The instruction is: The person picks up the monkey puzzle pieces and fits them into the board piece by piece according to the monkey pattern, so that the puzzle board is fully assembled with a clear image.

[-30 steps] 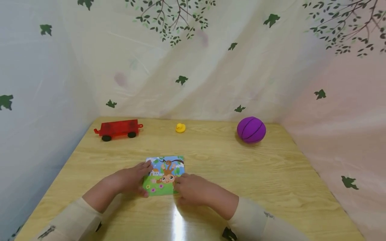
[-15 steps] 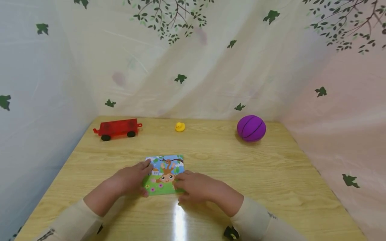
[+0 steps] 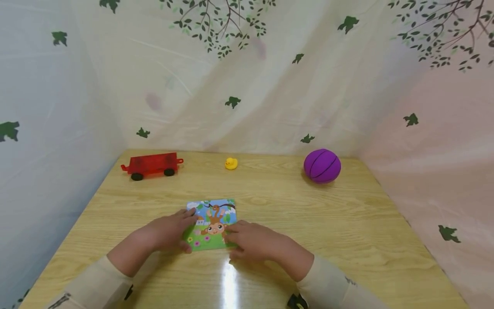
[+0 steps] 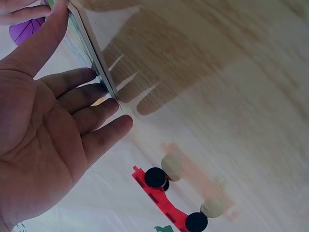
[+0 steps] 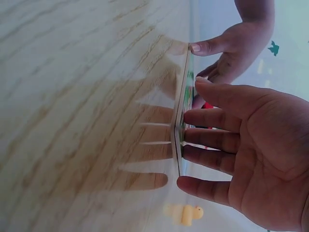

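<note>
A thin square picture board [image 3: 210, 240] with a cartoon monkey hanging from a branch lies flat on the wooden table, in the middle of the head view. At its left edge is my left hand [image 3: 167, 231], fingertips on the board and thumb at the near corner. My right hand [image 3: 256, 242] lies over the right side and hides part of that edge. In the right wrist view, straight fingers of the right hand [image 5: 260, 140] touch the board's edge [image 5: 179, 121]. The left wrist view shows the left hand [image 4: 53, 125] with its fingers extended along the edge.
Along the back of the table [image 3: 328, 227] stand a red toy wagon [image 3: 153, 164] with black wheels, a small yellow duck [image 3: 231, 163] and a purple ball [image 3: 322, 166] with black lines. A pale cloth [image 3: 270, 94] with leaf prints hangs behind and at both sides.
My right hand has shifted slightly at the board's right edge, and its thumb now shows apart from the fingers. The left hand and the board stay almost where they were.
</note>
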`<state>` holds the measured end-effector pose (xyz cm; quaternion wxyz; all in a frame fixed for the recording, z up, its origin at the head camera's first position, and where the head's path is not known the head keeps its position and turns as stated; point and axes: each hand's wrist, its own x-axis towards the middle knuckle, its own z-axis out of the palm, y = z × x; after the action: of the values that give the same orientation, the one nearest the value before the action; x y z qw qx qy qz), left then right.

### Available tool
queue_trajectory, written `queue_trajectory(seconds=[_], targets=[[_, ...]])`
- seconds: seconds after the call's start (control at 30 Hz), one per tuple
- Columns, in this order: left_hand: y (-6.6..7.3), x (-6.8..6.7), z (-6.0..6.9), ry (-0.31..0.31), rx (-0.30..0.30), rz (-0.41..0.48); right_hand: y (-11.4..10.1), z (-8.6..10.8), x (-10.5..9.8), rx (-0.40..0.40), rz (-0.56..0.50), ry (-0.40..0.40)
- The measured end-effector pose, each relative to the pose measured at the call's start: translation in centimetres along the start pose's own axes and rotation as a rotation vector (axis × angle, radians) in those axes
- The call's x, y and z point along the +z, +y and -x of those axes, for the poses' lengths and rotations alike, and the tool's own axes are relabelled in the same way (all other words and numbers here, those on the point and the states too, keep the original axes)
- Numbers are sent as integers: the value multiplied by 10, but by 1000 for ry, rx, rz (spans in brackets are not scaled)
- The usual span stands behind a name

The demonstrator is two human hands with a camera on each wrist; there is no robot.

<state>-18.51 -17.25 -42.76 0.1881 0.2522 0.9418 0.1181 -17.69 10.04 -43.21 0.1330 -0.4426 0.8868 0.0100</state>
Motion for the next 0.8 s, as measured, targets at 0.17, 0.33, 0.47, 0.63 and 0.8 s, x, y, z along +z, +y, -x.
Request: queue_trajectory(seconds=[0.17,0.33,0.47,0.63,0.8], targets=[[0,1,-2,-3,-1,6,-1,-1,1,0,35,17],[1,0,-3,0,11,-13,3,-7,1,-20,46,73],[2,-1,-5,18,31,-32,7,-16,-2,-10,79,146],[2,-2,-8,9,13,-79,8,-34,-2,-27,129,151],[4,-3,-9,-9,3,-79,9,-44,3,-61,180,66]])
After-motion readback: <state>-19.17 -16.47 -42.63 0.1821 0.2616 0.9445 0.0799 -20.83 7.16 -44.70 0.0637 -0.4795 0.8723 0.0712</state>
